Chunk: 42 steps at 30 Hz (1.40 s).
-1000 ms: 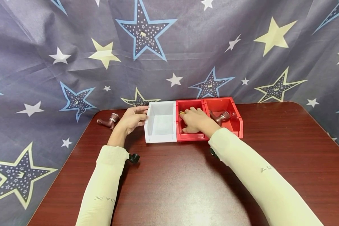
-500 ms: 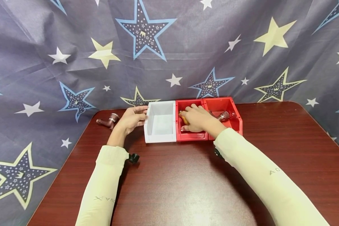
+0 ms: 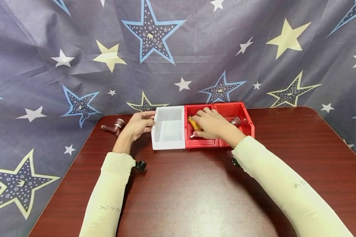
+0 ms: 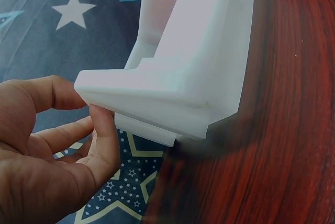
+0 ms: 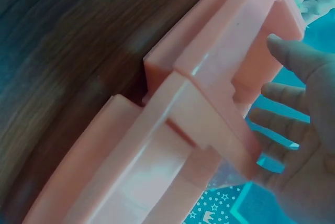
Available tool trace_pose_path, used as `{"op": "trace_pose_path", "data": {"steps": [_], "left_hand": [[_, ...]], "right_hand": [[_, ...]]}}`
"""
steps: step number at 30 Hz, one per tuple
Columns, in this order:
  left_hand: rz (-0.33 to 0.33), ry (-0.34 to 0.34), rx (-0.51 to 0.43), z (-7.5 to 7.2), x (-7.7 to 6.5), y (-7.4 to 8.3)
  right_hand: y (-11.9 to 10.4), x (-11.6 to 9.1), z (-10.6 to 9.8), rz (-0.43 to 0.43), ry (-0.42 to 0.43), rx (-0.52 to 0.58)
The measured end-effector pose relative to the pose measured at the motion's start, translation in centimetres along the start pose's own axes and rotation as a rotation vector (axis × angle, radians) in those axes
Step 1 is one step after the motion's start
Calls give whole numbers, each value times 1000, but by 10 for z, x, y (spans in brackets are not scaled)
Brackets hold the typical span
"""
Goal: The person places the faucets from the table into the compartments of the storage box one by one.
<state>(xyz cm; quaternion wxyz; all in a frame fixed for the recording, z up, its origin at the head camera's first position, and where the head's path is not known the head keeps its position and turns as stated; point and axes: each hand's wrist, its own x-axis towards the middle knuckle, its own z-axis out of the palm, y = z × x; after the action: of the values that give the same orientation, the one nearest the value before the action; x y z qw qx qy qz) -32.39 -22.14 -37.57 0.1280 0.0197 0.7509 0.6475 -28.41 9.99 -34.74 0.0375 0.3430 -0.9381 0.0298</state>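
My left hand [image 3: 138,126] is at the left wall of a white bin [image 3: 168,144]. The left wrist view shows the thumb and index finger [image 4: 55,90] pinching the bin's corner rim [image 4: 131,80]. Over the middle red bin [image 3: 200,144] hovers my right hand [image 3: 212,125], its fingers apart. A yellow, elongated thing [image 3: 194,125] in that bin is partly hidden by this hand; whether they touch I cannot tell. Near its thumb shows a small, dark red, light-tipped end [image 3: 192,136]. From the right wrist, the fingers [image 5: 285,122] look spread with nothing between them.
A right-hand red bin [image 3: 250,123] adjoins the middle one and holds a dark brown thing with a ridged cap [image 3: 235,121], partly covered by my right hand. A similar brown, pipe-shaped thing [image 3: 114,127] lies left of the bins on the dark wooden table [image 3: 178,184]. A star-patterned cloth [image 3: 178,46] hangs behind.
My right hand has shifted right and lifted away from the yellow thing, which now shows more. It covers more of the brown thing at right. The left hand stays put.
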Motion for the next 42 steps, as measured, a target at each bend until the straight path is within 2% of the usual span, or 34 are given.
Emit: {"op": "trace_pose_path", "data": {"steps": [9, 19, 28, 36, 42], "left_hand": [[6, -3, -4, -1, -1, 0], [7, -8, -12, -1, 0, -1], [8, -6, -7, -2, 1, -2], [6, -10, -6, -2, 1, -3], [11, -7, 4, -2, 0, -2]], "right_hand": [[2, -14, -2, -31, 52, -19], [6, -33, -2, -24, 84, 36], [23, -50, -5, 71, 96, 89], [46, -63, -13, 129, 197, 151], [63, -76, -17, 201, 220, 217]]}}
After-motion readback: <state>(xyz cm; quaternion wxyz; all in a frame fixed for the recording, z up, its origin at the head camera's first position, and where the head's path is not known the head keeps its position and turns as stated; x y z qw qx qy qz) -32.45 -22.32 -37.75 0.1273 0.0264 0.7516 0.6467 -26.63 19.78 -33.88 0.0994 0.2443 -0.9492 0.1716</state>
